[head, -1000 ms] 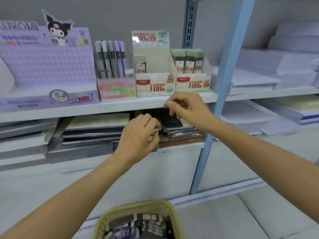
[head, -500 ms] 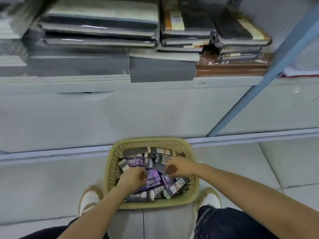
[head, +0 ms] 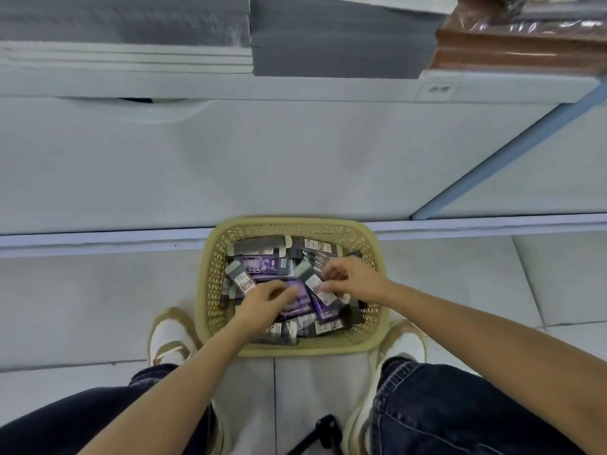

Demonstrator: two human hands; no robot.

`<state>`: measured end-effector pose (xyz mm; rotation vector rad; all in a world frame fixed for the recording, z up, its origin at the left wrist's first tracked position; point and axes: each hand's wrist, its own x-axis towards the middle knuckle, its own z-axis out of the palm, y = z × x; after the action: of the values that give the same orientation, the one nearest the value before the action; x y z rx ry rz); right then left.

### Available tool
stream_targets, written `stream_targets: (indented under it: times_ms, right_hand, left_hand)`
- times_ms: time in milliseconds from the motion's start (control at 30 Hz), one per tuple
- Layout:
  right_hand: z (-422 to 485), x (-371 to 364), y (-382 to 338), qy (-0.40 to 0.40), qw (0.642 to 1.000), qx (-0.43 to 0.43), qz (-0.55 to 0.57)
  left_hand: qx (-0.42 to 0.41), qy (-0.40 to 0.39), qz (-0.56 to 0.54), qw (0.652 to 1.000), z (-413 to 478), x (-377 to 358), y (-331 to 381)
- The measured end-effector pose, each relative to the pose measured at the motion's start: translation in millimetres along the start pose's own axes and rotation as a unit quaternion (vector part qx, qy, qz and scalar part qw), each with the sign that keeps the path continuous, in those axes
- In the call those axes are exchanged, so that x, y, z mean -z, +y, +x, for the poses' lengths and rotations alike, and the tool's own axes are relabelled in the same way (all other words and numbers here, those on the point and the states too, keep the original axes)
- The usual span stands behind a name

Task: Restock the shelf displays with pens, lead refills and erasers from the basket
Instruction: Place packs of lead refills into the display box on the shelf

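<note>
Overhead, a white shelf edge [head: 295,88] carried grey stacks [head: 338,37] and a brown film-wrapped stack [head: 519,50], and a blue upright [head: 505,152] slanted down at the right to the base rail. Below, on the tiled floor [head: 82,307], the yellow lattice basket [head: 212,290] sat just in front of that rail, between two white-and-tan shoes [head: 170,336] whose toes lay just beside its near corners. Dark jeans [head: 460,412] filled the lower corners, and a black object [head: 323,428] between them was too cut off to name. Both forearms crossed the basket's near rim and hid part of its load; tiles ran on wide to either side. Inside lay a jumble of packs [head: 262,266], purple ones and dark ones with white labels and pale ends, flat and crossing at odd angles. The right hand [head: 354,280] pinched a white-labelled pack [head: 317,285] near the middle, thumb and fingertips on its edges. The left hand [head: 262,303] lay knuckles-up with fingers curled down among the purple packs; whether it gripped one I could not tell
</note>
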<state>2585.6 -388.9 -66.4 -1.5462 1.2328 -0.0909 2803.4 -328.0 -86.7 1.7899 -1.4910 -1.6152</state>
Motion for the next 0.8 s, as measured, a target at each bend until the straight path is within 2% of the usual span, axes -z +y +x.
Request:
stream_targets:
  times_ms: [100, 167, 233, 300, 367, 433, 533, 800]
  right_hand:
    - [3.8, -10.1, -19.0, -0.015, 0.996, 0.015, 0.083]
    - [7.7, -15.0, -24.9, -0.036, 0.996, 0.023, 0.076]
    - [11.7, -13.7, -23.9, 0.010, 0.999, 0.033, 0.025]
    - [16.2, -9.8, -15.5, 0.103, 0.994, 0.014, -0.029]
    - [21.1, -7.2, -4.5, 0.158, 0.984, -0.037, -0.076]
    - [26.0, -11.9, 5.7, 0.142, 0.976, -0.096, -0.135]
    - [33.5, -25.8, 13.6, 0.119, 0.965, -0.108, -0.210]
    - [33.3, -36.3, 21.7, 0.118, 0.978, -0.100, -0.137]
  left_hand:
    - [0.025, -0.025, -0.221, 0.975, -1.9, -10.9, 19.4]
    - [0.037, 0.009, -0.313, 0.949, -1.8, -16.2, 28.3]
    - [0.060, 0.054, -0.362, 0.929, -1.3, -14.2, 30.5]
    - [0.086, 0.080, -0.383, 0.916, -0.8, -7.4, 27.1]
    - [0.110, 0.090, -0.382, 0.913, -0.2, -1.6, 21.8]
    - [0.126, 0.093, -0.386, 0.909, 0.3, 0.4, 18.3]
    - [0.143, 0.082, -0.404, 0.900, 2.1, -1.6, 16.6]
    - [0.161, 0.072, -0.383, 0.907, 7.3, -2.4, 11.6]
